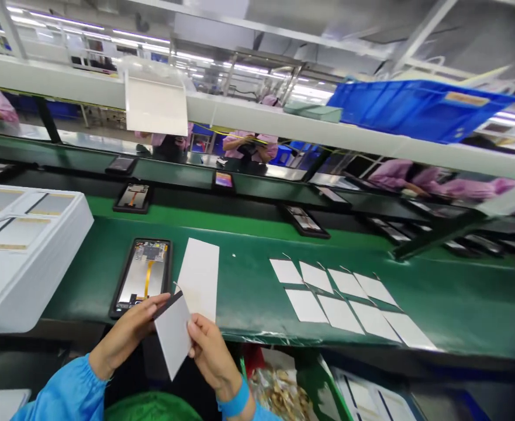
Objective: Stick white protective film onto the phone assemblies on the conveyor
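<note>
A flat white battery [175, 338] with a black strip and a short wire along its top edge is tilted up between my hands. My right hand [214, 354] pinches its right edge between thumb and fingers. At the upper left, my left hand [128, 332] holds it near the black strip, its fingers partly behind it. Just beyond lies an opened tablet [147, 270] in a black frame, its circuit board and orange ribbon cable showing. Beside that is a white sheet [202, 272]. Several similar white batteries [345, 313] with short wires lie in two rows on the green bench [248, 292].
A white foam tray [59, 257] with batteries stands at left. Behind, tablets in black frames [305, 221] sit along a green conveyor [239, 217]. A blue crate [397, 108] rests on the overhead shelf. Below the bench edge is a green bin [322, 386]. Co-workers in pink sit opposite.
</note>
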Motion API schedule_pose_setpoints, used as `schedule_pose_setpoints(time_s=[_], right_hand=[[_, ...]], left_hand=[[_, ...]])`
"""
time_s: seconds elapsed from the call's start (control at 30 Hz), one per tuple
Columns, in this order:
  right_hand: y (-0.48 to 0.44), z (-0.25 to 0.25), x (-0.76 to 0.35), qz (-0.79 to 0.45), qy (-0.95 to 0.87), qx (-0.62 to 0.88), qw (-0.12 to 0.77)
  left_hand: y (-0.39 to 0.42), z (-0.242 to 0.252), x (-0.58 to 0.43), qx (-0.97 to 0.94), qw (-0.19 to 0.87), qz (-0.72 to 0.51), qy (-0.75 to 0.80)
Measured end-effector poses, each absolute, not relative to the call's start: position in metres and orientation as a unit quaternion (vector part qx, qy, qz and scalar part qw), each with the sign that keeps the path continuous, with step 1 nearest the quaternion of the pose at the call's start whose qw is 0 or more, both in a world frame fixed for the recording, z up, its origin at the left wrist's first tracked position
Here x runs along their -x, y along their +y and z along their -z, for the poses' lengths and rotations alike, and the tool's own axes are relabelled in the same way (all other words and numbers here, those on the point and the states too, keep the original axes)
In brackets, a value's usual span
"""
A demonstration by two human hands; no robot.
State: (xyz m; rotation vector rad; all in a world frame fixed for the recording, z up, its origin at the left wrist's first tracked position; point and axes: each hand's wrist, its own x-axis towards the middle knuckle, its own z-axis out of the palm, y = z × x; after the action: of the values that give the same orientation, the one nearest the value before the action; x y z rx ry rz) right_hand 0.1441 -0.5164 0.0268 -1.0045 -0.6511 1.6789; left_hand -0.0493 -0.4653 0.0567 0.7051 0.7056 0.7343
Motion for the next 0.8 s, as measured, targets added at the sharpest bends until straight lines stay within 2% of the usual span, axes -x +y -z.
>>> schedule_pose_setpoints(time_s=[0.17, 0.23, 0.4, 0.57, 0.7, 0.8], right_hand=[[-0.515, -0.027, -0.101, -0.813, -0.195, 0.35, 0.422], [-0.515, -0.027, -0.099, -0.788, -0.252, 0.388, 0.407], [-0.504, -0.035, -0.122, -0.615, -0.382, 0.491, 0.484], [-0.493, -0.035, -0.118, -0.64, -0.393, 0.485, 0.449], [-0.489, -0.029, -0.098, -0.662, -0.356, 0.48, 0.452], [-0.488, -0.029, -0.085, -0.646, -0.384, 0.482, 0.45]], left_hand=[[-0.459, -0.043, 0.051, -0.318, 0.825, -0.366, 0.29], [-0.456, -0.039, 0.054, -0.305, 0.809, -0.398, 0.308], [-0.449, -0.037, 0.066, -0.325, 0.743, -0.447, 0.379], [-0.449, -0.029, 0.074, -0.362, 0.695, -0.474, 0.402], [-0.452, -0.027, 0.082, -0.354, 0.657, -0.512, 0.425], [-0.46, -0.03, 0.095, -0.294, 0.69, -0.512, 0.418]])
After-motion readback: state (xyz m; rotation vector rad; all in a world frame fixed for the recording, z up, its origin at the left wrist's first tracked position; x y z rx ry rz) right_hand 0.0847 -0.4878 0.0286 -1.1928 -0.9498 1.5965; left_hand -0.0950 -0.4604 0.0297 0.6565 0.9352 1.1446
